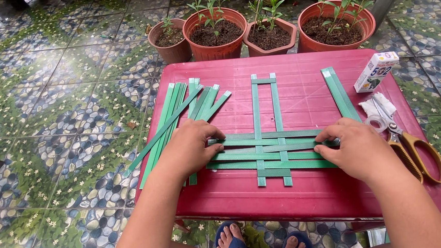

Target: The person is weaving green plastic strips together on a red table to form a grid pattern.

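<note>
pressing flat on a partly woven green strap lattice (pixel 272 154) mid-worktop (pixel 308 195), our left hand (pixel 191 147) and right hand (pixel 354 148) grasp nothing. four crosswise straps interlace two uprights; loose green straps (pixel 178 111) wait unwoven beside the left hand.

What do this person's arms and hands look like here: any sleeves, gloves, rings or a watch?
Both forearms are bare as far as the picture shows them, with no sleeve edge in view. The left hand and the right hand wear no gloves, and no ring, watch or bracelet shows on either. The nails look short and plain.
</note>
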